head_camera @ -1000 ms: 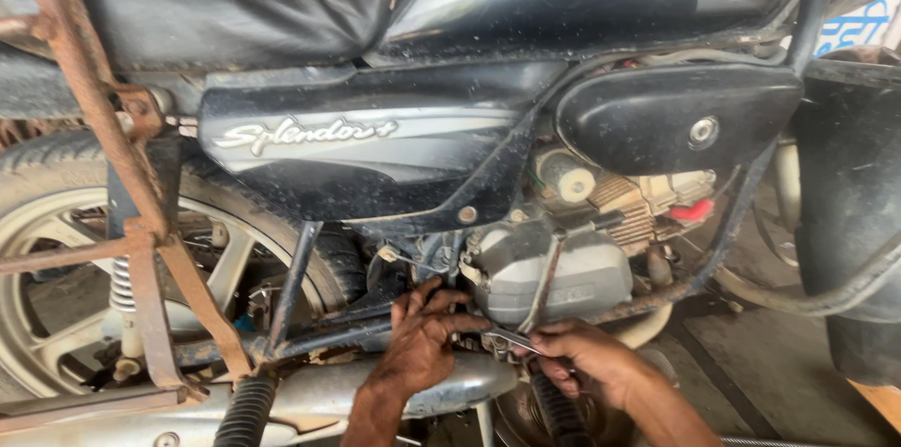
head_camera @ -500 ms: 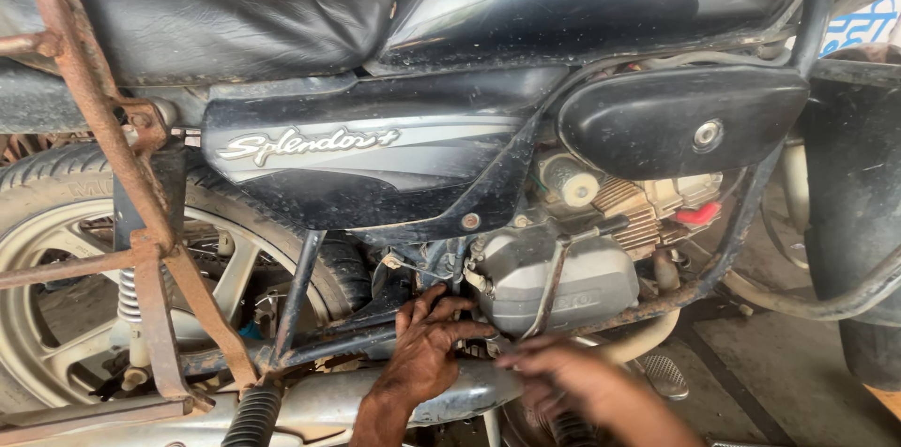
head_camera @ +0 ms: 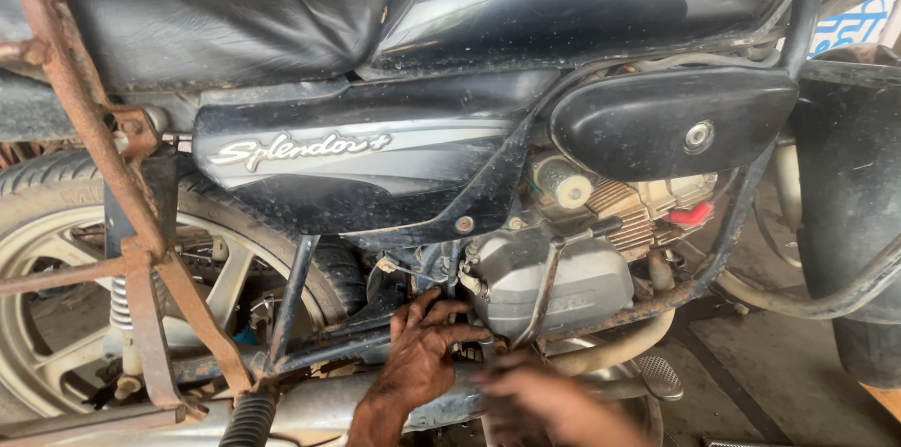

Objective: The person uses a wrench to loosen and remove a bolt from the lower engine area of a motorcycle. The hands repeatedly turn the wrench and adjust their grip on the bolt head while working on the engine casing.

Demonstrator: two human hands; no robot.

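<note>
**A:** I'm watching the head view, the only one I have. What do you make of the hands?

**B:** My left hand [head_camera: 424, 351] sits low under the motorcycle, fingers spread and curled against the dark frame tube [head_camera: 328, 346] just behind the grey engine case [head_camera: 554, 283]. It's pressing on the metal, not clamped around anything I can see.

**A:** And the other one?

**B:** My right hand [head_camera: 540, 400] is blurred at the bottom edge. I can't tell whether it's closed or holding anything.

**A:** Where does the work lie from them?

**B:** The spot under the fingers is at the lower rear corner of the engine case, directly up and slightly right of my left hand, which is touching it. My right hand is just below and to the right, near but apart. The left is the nearer one.

**A:** Long axis?

**B:** The frame tube runs nearly level, rising a little toward the engine, left to right in the picture. The kick lever [head_camera: 542, 292] crosses the case steeply, top leaning right. The rear wheel [head_camera: 66, 250] lies well to the left, and the footpeg [head_camera: 660, 374] is just right of my right hand.
</note>
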